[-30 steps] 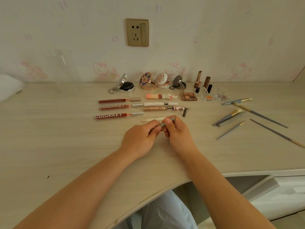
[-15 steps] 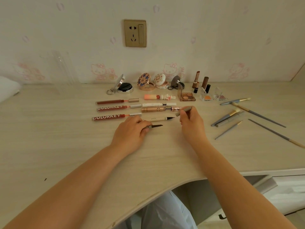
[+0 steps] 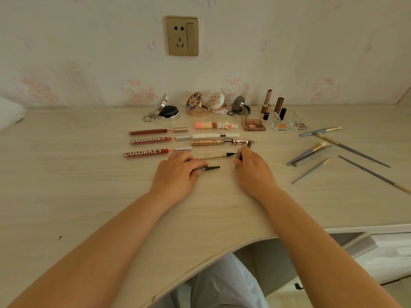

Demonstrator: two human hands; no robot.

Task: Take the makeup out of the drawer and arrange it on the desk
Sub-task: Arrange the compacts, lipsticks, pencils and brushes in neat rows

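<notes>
Left hand (image 3: 175,174) on worktop (image 3: 89,196), grip closed round uncapped dark-tipped liner pen (image 3: 210,168), tip pointing right. Right hand (image 3: 253,172) just beside, grip closed round grey cap (image 3: 240,152). Behind hands: cream liner pen (image 3: 211,155) lying flat, three red lip gloss tubes (image 3: 148,153) in column at left, gold mascara (image 3: 209,142) right of them. Grey-handled brushes (image 3: 311,152) scattered at right, well apart. Farthest, near wall: open compacts (image 3: 196,104), lipsticks (image 3: 266,101), eyeshadow palettes (image 3: 254,125).
</notes>
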